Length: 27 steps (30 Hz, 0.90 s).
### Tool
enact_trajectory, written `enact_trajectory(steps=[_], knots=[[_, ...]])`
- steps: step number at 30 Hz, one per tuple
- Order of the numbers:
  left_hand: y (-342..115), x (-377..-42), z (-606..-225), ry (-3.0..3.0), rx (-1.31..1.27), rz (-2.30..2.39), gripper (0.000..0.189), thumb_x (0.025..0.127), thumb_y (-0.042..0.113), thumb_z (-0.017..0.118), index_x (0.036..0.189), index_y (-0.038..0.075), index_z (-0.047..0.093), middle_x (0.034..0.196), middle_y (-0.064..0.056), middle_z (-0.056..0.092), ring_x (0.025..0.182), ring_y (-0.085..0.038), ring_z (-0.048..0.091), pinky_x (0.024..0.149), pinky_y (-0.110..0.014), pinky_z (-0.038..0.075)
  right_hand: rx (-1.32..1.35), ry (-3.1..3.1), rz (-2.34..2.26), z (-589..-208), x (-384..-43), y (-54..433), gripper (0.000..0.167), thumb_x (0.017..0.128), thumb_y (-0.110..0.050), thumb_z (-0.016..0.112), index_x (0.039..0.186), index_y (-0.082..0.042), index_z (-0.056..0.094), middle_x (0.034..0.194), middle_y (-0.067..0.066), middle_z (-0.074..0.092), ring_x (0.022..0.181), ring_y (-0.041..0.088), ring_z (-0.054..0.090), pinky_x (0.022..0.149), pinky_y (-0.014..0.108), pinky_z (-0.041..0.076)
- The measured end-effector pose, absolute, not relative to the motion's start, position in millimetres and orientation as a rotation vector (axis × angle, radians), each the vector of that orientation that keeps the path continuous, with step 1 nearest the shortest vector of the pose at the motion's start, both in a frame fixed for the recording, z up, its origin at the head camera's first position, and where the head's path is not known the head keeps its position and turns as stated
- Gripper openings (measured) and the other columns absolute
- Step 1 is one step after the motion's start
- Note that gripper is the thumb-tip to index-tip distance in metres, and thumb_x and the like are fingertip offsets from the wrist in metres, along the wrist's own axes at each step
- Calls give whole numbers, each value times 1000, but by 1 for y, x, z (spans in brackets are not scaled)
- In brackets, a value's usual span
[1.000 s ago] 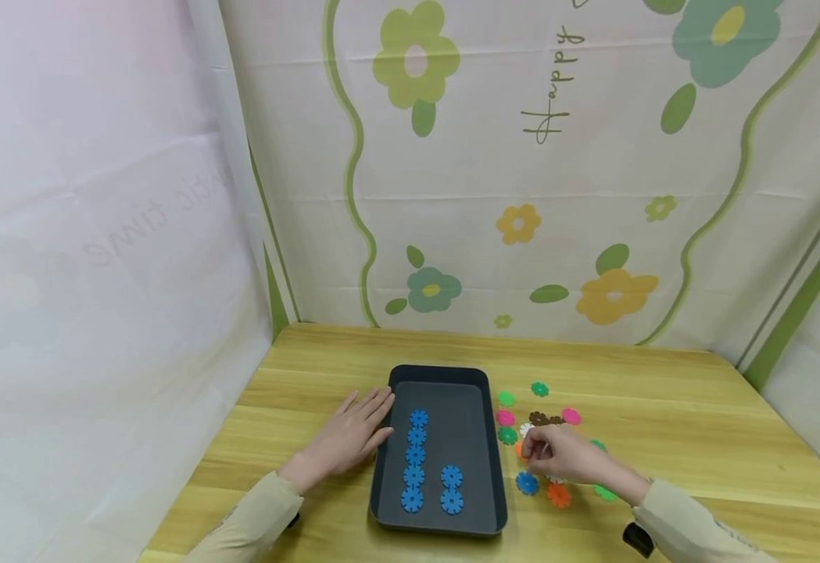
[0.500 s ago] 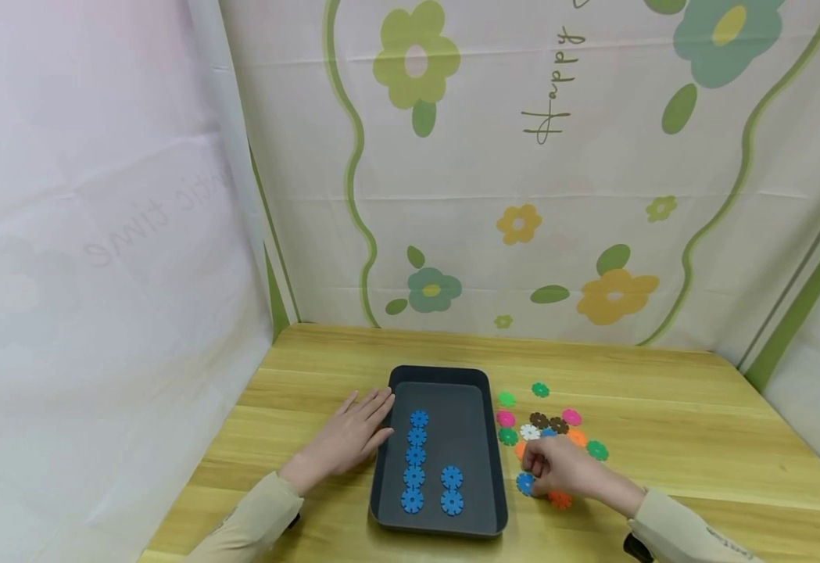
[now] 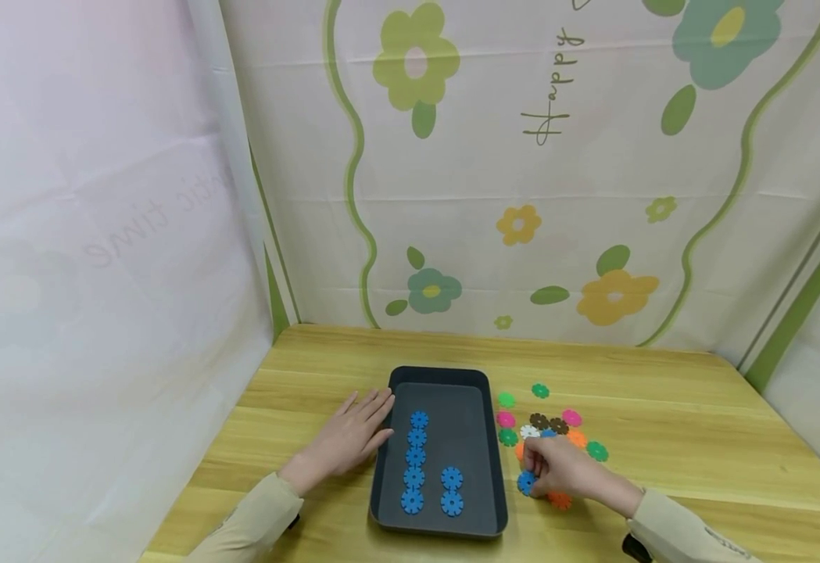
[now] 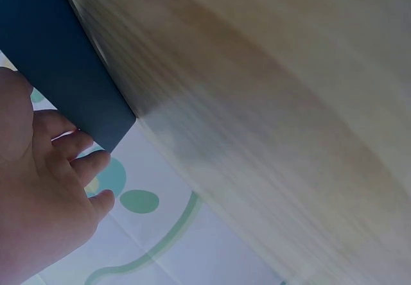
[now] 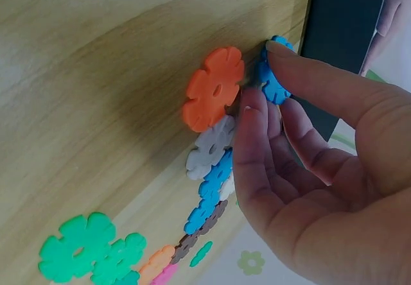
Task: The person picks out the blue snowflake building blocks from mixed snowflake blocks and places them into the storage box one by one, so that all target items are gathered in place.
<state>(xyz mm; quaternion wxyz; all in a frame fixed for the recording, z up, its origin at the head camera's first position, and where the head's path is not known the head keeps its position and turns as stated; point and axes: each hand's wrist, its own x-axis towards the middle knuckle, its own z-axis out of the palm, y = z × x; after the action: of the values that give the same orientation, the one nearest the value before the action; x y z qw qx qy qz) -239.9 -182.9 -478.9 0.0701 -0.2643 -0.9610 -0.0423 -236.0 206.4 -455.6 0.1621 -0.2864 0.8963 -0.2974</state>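
My left hand (image 3: 349,438) lies with its fingers straight against the left side of the dark grey tray (image 3: 459,418). In the left wrist view its fingertips touch the tray's outer wall (image 4: 70,60). Inside the tray, blue notched interlocking discs (image 3: 414,456) form a longer column on the left and a pair (image 3: 452,490) on the right. My right hand (image 3: 567,469) is at the table right of the tray, thumb and fingers curled at the edges of a blue interlocking disc (image 5: 275,73). The right wrist view shows an orange disc (image 5: 215,89) just beside the fingers.
Loose discs lie right of the tray: green (image 3: 597,451), pink (image 3: 572,417), brown (image 3: 538,421), white (image 3: 529,432) and others, some under my right hand. The wooden table (image 3: 698,422) meets a flower-printed curtain (image 3: 480,172) at the back.
My right hand has come down and slightly nearer, from over the pile to the blue disc, which has shifted slightly. The left hand and the discs in the tray stay put.
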Motion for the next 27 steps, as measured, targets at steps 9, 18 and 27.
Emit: enact_trajectory(steps=[9, 18, 27], knots=[[-183, -240, -479, -2883, -809, -134, 60, 106, 45, 39, 155, 10, 35, 162, -6, 34, 149, -27, 36, 122, -54, 26, -883, 2548, -874, -448, -238, 209, 11, 85, 2, 67, 83, -9, 62, 75, -5, 60, 63, -2, 46, 56, 18, 43], [-183, -239, -478, -2883, -815, -158, 60, 106, 44, 39, 155, 10, 35, 162, -7, 34, 149, -28, 36, 122, -54, 26, -964, 2528, -927, -435, -248, 208, 8, 89, -3, 66, 84, -8, 63, 77, -2, 63, 66, -2, 53, 58, 19, 48], [-183, -240, -480, -2859, -823, -127, 60, 106, 44, 41, 155, 9, 36, 161, -7, 35, 148, -28, 38, 121, -55, 28, -975, 2575, -924, -412, -256, 199, 7, 93, -6, 65, 87, -8, 61, 80, -1, 63, 67, 2, 56, 59, 20, 49]])
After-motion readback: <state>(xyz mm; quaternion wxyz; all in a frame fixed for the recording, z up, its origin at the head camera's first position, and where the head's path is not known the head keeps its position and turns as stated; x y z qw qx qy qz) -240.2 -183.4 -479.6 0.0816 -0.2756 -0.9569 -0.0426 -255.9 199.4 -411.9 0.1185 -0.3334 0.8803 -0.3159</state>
